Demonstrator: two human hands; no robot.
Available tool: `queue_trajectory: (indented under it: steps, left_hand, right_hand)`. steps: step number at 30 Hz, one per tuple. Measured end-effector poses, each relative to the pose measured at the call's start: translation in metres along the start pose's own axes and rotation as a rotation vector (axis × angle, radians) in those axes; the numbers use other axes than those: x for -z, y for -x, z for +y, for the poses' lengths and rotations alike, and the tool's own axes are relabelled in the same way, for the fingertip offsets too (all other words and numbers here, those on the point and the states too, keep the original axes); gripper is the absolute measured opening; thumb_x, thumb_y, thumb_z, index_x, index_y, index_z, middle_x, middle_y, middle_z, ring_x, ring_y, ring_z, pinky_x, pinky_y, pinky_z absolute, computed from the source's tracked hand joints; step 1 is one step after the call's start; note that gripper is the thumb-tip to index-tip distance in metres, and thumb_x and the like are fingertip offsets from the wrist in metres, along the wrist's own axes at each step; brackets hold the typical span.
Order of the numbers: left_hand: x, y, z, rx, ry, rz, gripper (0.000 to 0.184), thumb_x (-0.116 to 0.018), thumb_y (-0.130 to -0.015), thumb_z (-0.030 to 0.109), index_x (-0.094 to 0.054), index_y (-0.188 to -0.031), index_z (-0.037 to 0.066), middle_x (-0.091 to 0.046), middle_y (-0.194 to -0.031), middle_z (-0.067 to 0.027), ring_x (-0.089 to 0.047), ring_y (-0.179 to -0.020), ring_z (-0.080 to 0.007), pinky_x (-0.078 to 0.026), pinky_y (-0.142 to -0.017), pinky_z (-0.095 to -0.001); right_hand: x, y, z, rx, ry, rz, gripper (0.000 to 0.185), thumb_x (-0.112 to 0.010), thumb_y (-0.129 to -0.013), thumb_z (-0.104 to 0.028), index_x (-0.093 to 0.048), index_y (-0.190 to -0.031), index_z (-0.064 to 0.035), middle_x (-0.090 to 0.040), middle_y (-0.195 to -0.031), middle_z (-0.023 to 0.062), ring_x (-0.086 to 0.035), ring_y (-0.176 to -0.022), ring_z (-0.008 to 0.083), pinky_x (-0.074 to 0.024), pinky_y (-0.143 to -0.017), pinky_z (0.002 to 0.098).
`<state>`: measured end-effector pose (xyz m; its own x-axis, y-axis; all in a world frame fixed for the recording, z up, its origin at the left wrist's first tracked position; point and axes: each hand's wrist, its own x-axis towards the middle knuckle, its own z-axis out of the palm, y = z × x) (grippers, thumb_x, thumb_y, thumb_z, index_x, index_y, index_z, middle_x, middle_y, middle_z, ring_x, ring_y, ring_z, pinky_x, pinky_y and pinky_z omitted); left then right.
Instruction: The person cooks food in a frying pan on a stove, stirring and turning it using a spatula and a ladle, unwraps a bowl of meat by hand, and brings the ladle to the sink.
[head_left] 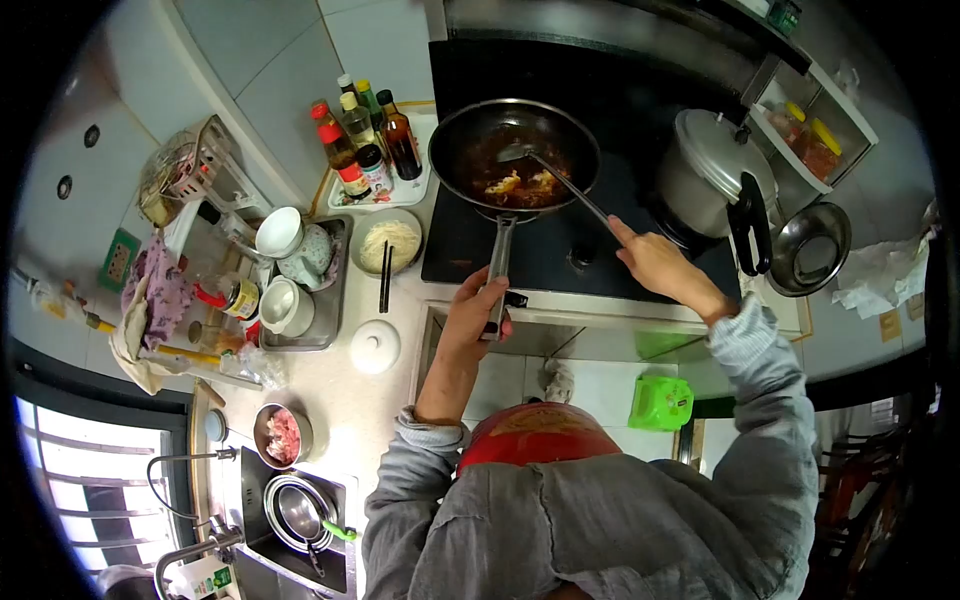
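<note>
Stove (470, 252): pan (455, 155) on the left side, handle pointing back at the person, long axis near straight fore-aft. Holds dark sauce, pale-yellow bits. Cooker (697, 165) on the right side, lid on. Sink (347, 500) near left: round metalware inside. Tray (417, 190) left of pan: bottles. Bowl (416, 258): pale food, chopsticks (386, 280) over near rim. Pot (306, 442): raw meat. Left hand (474, 310) grips pan handle. Right hand (662, 267) grips spatula (580, 195): blade in pan, shaft slanting back-right.
</note>
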<state>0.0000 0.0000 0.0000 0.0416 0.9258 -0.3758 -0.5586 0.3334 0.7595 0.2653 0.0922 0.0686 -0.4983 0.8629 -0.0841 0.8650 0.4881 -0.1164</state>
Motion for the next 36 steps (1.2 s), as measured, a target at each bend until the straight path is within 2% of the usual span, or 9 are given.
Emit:
queue_trajectory:
  steps: [6, 12, 15, 19, 20, 23, 28, 32, 36]
  left_hand:
    - [-0.004, 0.0, 0.004, 0.001, -0.007, 0.044, 0.05, -0.062, -0.079, 0.02, -0.04, -0.122, 0.005, -0.054, -0.076, -0.0046, -0.05, -0.039, -0.0145, -0.037, -0.032, -0.0266]
    - [-0.003, -0.001, 0.005, -0.017, 0.002, 0.002, 0.046, -0.06, -0.081, 0.019, -0.04, -0.121, 0.005, -0.055, -0.077, -0.005, -0.05, -0.038, -0.0153, -0.037, -0.031, -0.0264]
    - [-0.005, -0.001, 0.005, -0.018, -0.012, 0.039, 0.045, -0.059, -0.081, 0.018, -0.04, -0.12, 0.005, -0.055, -0.077, -0.005, -0.05, -0.038, -0.0153, -0.037, -0.031, -0.0265]
    - [-0.006, 0.002, 0.005, -0.042, -0.025, 0.031, 0.045, -0.058, -0.081, 0.018, -0.04, -0.12, 0.004, -0.055, -0.075, -0.0061, -0.05, -0.038, -0.0154, -0.037, -0.031, -0.0265]
    - [-0.003, -0.003, 0.003, -0.038, -0.017, 0.009, 0.044, -0.058, -0.081, 0.018, -0.041, -0.119, 0.004, -0.055, -0.074, -0.0064, -0.05, -0.038, -0.0157, -0.036, -0.03, -0.0264]
    - [-0.002, -0.007, 0.002, -0.05, -0.004, -0.013, 0.042, -0.058, -0.082, 0.017, -0.041, -0.118, 0.004, -0.055, -0.072, -0.0066, -0.05, -0.037, -0.0159, -0.036, -0.03, -0.0259]
    - [-0.003, -0.002, 0.006, -0.032, 0.002, -0.032, 0.04, -0.058, -0.082, 0.017, -0.042, -0.117, 0.006, -0.056, -0.066, -0.0056, -0.049, -0.037, -0.0151, -0.036, -0.03, -0.0253]
    - [-0.003, -0.001, 0.008, -0.013, -0.04, -0.035, 0.044, -0.059, -0.081, 0.019, -0.04, -0.118, 0.006, -0.056, -0.066, -0.0054, -0.05, -0.038, -0.0147, -0.036, -0.03, -0.0257]
    - [-0.001, -0.001, 0.008, -0.005, -0.029, -0.05, 0.048, -0.06, -0.081, 0.021, -0.037, -0.12, 0.006, -0.056, -0.067, -0.0054, -0.049, -0.038, -0.015, -0.036, -0.031, -0.0265]
  right_hand:
    - [0.028, 0.031, -0.001, -0.042, 0.058, -0.127, 0.057, -0.05, -0.083, -0.01, -0.025, -0.133, -0.002, -0.059, -0.071, 0.0212, -0.058, -0.065, 0.036, -0.0458, -0.06, 0.0423]
    - [0.048, 0.052, 0.009, 0.048, -0.063, -0.077, 0.059, -0.054, -0.08, -0.008, -0.028, -0.133, -0.0082, -0.058, -0.07, 0.0205, -0.055, -0.062, 0.0377, -0.0448, -0.063, 0.043]
    - [0.049, 0.057, 0.026, 0.11, -0.192, 0.04, 0.05, -0.052, -0.082, -0.012, -0.036, -0.129, -0.0079, -0.059, -0.083, 0.0219, -0.058, -0.077, 0.0363, -0.0456, -0.072, 0.0395]
    - [0.078, 0.065, -0.013, -0.261, -0.436, -0.107, 0.047, -0.053, -0.083, -0.012, -0.039, -0.126, -0.0028, -0.059, -0.079, 0.022, -0.055, -0.062, 0.0289, -0.0438, -0.064, 0.0339]
    - [0.073, 0.068, -0.013, -0.185, -0.467, -0.007, 0.047, -0.052, -0.083, -0.011, -0.038, -0.127, -0.0034, -0.056, -0.069, 0.0191, -0.049, -0.053, 0.0232, -0.0418, -0.057, 0.0327]
    - [0.076, 0.082, -0.014, -0.113, -0.454, 0.072, 0.048, -0.052, -0.083, -0.012, -0.037, -0.128, -0.0039, -0.051, -0.06, 0.0146, -0.045, -0.047, 0.0194, -0.0407, -0.053, 0.0318]
    - [0.099, 0.105, -0.021, -0.285, -0.58, -0.082, 0.047, -0.05, -0.085, -0.011, -0.038, -0.13, -0.0074, -0.047, -0.054, 0.0048, -0.042, -0.039, 0.0102, -0.0373, -0.044, 0.0258]
    - [0.116, 0.11, -0.026, -0.239, -0.461, -0.168, 0.048, -0.052, -0.084, -0.012, -0.038, -0.129, -0.0073, -0.048, -0.054, 0.0061, -0.045, -0.039, 0.0106, -0.0387, -0.045, 0.0277]
    - [0.122, 0.1, -0.036, -0.149, -0.262, -0.202, 0.048, -0.053, -0.082, -0.012, -0.04, -0.128, -0.0072, -0.053, -0.057, 0.0127, -0.05, -0.045, 0.0231, -0.0414, -0.05, 0.0344]
